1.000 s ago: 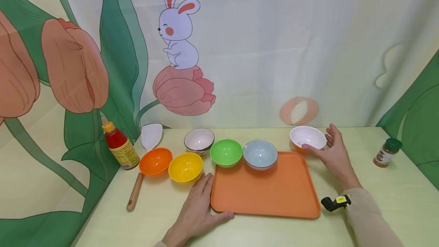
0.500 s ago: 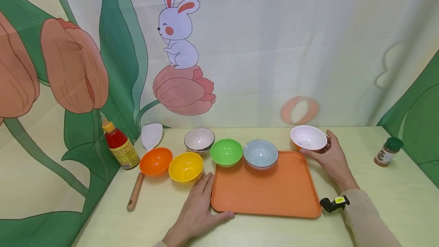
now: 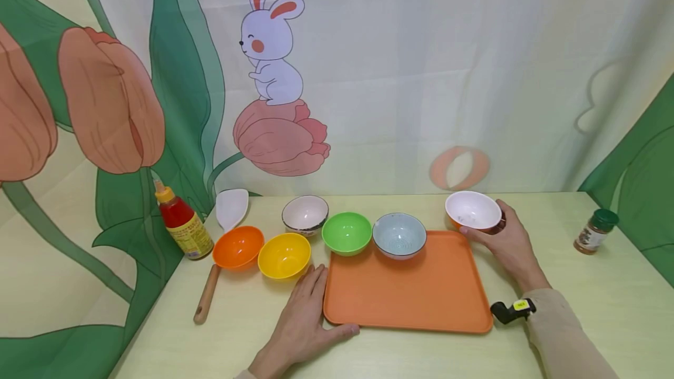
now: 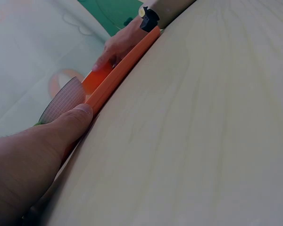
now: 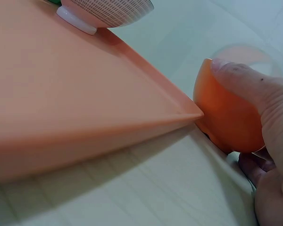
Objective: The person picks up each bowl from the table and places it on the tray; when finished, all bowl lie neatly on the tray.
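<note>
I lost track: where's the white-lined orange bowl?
Right of centre in the head view, the right hand grips that bowl near the far right corner of the orange tray.

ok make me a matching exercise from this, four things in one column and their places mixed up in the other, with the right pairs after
Things
1. white-lined orange bowl
2. light blue bowl
3. small jar
4. spatula

Places
A. near the right edge of the table
B. partly hidden by the plain orange bowl
C. held by the right hand, beyond the far right corner of the orange tray
D. right beside the green bowl, at the tray's far side

Right pairs
1-C, 2-D, 3-A, 4-B
</note>
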Tool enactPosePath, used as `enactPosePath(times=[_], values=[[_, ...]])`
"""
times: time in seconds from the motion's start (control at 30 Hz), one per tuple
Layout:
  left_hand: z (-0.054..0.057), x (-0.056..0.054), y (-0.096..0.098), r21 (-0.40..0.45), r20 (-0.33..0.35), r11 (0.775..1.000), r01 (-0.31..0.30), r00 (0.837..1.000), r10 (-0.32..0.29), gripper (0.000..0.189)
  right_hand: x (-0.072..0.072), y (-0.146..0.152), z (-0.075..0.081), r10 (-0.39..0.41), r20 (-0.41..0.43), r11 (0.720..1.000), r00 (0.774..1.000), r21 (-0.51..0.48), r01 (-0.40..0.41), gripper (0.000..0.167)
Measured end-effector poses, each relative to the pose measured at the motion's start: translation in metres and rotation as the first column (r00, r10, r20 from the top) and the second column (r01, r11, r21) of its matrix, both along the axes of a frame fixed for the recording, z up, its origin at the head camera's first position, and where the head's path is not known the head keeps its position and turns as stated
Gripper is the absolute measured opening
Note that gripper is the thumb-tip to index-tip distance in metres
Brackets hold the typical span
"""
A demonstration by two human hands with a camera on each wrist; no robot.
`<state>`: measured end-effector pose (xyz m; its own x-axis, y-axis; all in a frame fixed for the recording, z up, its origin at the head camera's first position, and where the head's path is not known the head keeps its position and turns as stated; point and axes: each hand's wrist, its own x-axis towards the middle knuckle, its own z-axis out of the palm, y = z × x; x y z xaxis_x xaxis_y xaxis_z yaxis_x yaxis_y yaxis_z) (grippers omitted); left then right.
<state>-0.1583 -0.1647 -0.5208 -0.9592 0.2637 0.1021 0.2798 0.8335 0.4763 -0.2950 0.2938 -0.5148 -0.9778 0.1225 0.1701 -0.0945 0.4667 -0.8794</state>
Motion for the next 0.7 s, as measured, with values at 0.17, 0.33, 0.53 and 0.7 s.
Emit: enactPosePath(times=[0.17,0.33,0.53,0.7], values=[[-0.0006,-0.0004,0.0003,0.005,-0.016,1.000,0.008,1.000,-0.008,0.135,0.0016,0.0004,0.0006,-0.012,-0.001,1.000,1.000,0.001,0.012,0.126],[-0.0004,-0.0002,0.0007,-0.001,-0.003,1.000,0.004,1.000,-0.004,0.135,0.0042,0.0016,-0.0012,-0.030,-0.010,1.000,1.000,0.004,0.030,0.120],[-0.0013,0.0005,-0.0003,-0.003,-0.009,1.000,0.004,1.000,-0.004,0.135,0.0046,0.0012,-0.0034,-0.038,-0.055,0.997,0.998,-0.062,0.035,0.113],[-0.0017,0.0002,-0.0007,-0.006,-0.016,1.000,0.008,1.000,-0.008,0.136,0.0045,-0.0002,-0.0036,-0.040,-0.085,0.991,0.996,-0.130,0.029,0.109]])
